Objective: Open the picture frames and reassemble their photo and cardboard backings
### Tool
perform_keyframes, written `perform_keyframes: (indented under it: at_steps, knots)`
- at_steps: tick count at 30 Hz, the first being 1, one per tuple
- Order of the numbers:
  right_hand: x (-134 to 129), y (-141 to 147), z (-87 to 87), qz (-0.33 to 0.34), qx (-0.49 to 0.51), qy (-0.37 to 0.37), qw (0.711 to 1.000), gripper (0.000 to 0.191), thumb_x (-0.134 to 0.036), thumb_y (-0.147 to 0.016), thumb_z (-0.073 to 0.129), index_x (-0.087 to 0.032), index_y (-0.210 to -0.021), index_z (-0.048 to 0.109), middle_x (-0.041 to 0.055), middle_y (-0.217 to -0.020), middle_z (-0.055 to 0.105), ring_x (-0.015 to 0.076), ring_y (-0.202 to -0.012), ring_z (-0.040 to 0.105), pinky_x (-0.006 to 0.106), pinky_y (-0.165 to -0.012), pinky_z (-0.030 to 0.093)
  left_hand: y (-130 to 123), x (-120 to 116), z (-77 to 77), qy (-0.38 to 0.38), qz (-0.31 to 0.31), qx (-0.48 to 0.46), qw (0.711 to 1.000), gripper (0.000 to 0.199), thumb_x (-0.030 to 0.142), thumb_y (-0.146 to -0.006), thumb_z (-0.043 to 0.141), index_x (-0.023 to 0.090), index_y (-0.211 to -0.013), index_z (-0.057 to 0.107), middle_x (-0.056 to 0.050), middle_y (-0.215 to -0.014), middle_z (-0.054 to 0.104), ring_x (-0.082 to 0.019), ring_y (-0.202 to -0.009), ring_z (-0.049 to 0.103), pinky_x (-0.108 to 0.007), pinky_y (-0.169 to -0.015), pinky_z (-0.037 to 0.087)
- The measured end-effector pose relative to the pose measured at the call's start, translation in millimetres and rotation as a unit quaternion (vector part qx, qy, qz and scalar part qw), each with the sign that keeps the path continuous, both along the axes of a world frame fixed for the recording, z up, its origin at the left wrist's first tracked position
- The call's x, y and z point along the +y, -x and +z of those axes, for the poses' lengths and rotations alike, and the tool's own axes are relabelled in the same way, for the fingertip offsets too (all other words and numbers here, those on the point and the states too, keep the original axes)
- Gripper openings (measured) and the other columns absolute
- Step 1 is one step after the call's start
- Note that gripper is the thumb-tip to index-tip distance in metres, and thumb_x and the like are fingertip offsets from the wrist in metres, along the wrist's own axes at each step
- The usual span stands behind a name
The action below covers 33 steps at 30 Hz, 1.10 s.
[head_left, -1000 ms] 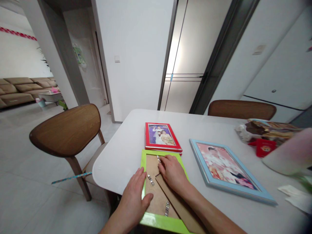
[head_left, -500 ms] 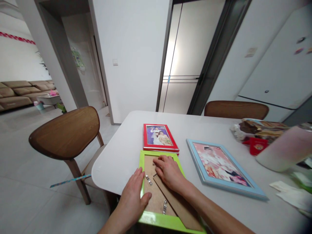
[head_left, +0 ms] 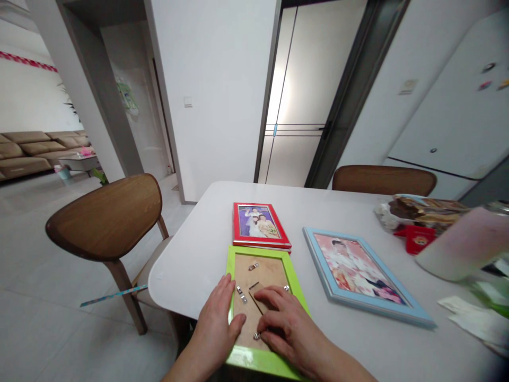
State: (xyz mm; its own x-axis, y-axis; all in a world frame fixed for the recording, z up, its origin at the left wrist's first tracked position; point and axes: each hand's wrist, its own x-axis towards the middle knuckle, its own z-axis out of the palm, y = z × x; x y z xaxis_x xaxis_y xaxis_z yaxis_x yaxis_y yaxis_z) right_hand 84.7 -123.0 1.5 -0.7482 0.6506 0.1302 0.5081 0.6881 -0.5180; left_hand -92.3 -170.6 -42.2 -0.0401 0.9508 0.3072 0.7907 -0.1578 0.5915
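Observation:
A green picture frame [head_left: 295, 276] lies face down at the table's near edge, its brown backboard [head_left: 274, 265] showing. My left hand [head_left: 217, 318] holds the frame's left side, fingers stretched along the edge and thumb on the backboard. My right hand [head_left: 292, 331] is over the lower right of the backboard, with curled fingers closed at a small metal clip [head_left: 256, 336], partly hidden. An upper metal clip [head_left: 253, 267] and a left metal clip [head_left: 241, 294] are uncovered. The tip of the brown stand leg [head_left: 254, 288] shows beside my right fingers; the rest is covered.
Just beyond the green frame lies a red picture frame [head_left: 237, 225] with a photo. To the right is a light blue picture frame [head_left: 318, 249]. A pink-white bottle [head_left: 457, 246], a red packet [head_left: 419, 240] and tissue [head_left: 463, 313] occupy the right side. Wooden chairs [head_left: 107, 217] flank the table.
My right hand has drawn back from the upper backboard to the lower clip, uncovering the upper clip. The stand leg now lies flatter, and the lower clip has turned. My left hand has stayed put.

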Motion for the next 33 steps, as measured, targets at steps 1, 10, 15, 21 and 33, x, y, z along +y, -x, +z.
perform_keyframes:
  at_steps: [1,10,15,21,33]
  knots:
    - [0.6,-0.5,-1.8,-0.012,0.007,0.002,1.0,0.014,-0.024,-0.07,0.054,-0.025,-0.079,0.064,0.0045,-0.113,0.05,0.0206,-0.108,0.039,0.038,-0.092,0.029,-0.3,-0.5,0.4,0.001,0.002,-0.001,1.0,0.052,0.013,-0.068,0.049,0.014,-0.119,0.04,-0.012,-0.129,0.039,-0.021,-0.118,0.035,-0.042,-0.097,0.032]
    - [4.1,-2.1,0.2,-0.146,-0.002,0.01,0.989,0.037,-0.019,-0.064,0.051,-0.018,-0.1,0.055,0.0075,-0.092,0.053,0.0191,-0.087,0.049,0.031,-0.079,0.039,-0.4,-2.5,4.3,0.023,0.007,-0.038,0.999,0.052,0.015,-0.07,0.049,0.011,-0.121,0.038,-0.012,-0.13,0.037,-0.021,-0.119,0.034,-0.039,-0.099,0.029]
    - [3.3,2.6,20.3,-0.16,0.01,-0.014,0.987,0.029,-0.019,-0.063,0.052,-0.019,-0.091,0.058,0.0069,-0.087,0.053,0.019,-0.083,0.049,0.031,-0.075,0.04,-8.1,3.0,23.3,0.025,0.025,-0.137,0.99,0.045,0.021,-0.069,0.053,0.011,-0.112,0.047,-0.014,-0.123,0.045,-0.025,-0.115,0.039,-0.041,-0.098,0.028]
    - [2.4,14.5,36.9,-0.114,0.089,-0.043,0.989,0.031,-0.026,-0.07,0.05,-0.019,-0.101,0.053,0.0079,-0.098,0.054,0.019,-0.089,0.05,0.033,-0.078,0.041,3.7,12.9,43.0,0.07,0.009,-0.464,0.883,0.031,0.032,-0.073,0.048,0.015,-0.099,0.049,-0.006,-0.092,0.064,-0.022,-0.083,0.061,-0.032,-0.071,0.048]
    - [46.1,-37.6,-21.9,-0.274,-0.081,-0.019,0.958,0.052,-0.027,-0.07,0.043,-0.007,-0.118,0.04,0.014,-0.09,0.06,0.0238,-0.08,0.056,0.032,-0.069,0.04,114.3,-0.4,26.5,0.127,0.132,-0.354,0.917,0.031,0.028,-0.068,0.052,0.011,-0.093,0.051,-0.004,-0.067,0.064,-0.021,-0.061,0.063,-0.031,-0.056,0.049]
